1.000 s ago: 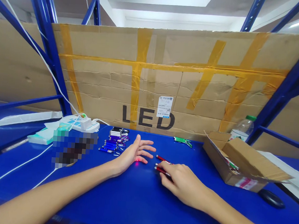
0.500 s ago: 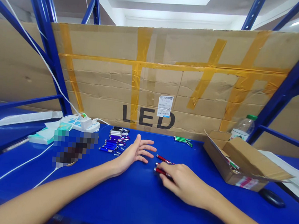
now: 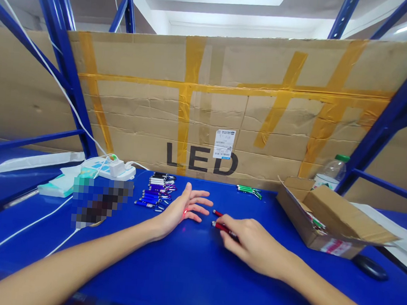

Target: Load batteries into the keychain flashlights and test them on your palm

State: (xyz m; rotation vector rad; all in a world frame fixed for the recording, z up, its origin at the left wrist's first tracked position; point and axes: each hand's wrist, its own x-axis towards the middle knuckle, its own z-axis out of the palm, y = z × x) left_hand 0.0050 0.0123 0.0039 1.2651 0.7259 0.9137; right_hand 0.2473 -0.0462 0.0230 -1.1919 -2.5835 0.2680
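Note:
My right hand (image 3: 248, 238) is closed round a red laser pointer (image 3: 224, 228), its silver tip aimed left. A bright red light spot shows on the palm of my left hand (image 3: 185, 208), which is open and empty, with fingers spread towards the right. Behind my right fingers another red pointer (image 3: 217, 213) lies on the blue table, partly hidden. Left of my left hand several blue pointers (image 3: 150, 198) lie in a column with purple, white and black ones (image 3: 164, 175) further back. A few green pointers (image 3: 246, 189) rest near the cardboard.
An open cardboard box (image 3: 300, 221) with small items inside stands at right, beside a black mouse (image 3: 370, 267) and a green-capped bottle (image 3: 332, 172). A power strip (image 3: 109, 166), tissue pack (image 3: 56, 185) and white cables lie left. A large cardboard sheet (image 3: 149, 120) closes off the back.
A red light spot has appeared on my left palm. My right hand has shifted slightly right and lower, its pointer now seen more clearly. My left hand stays in place.

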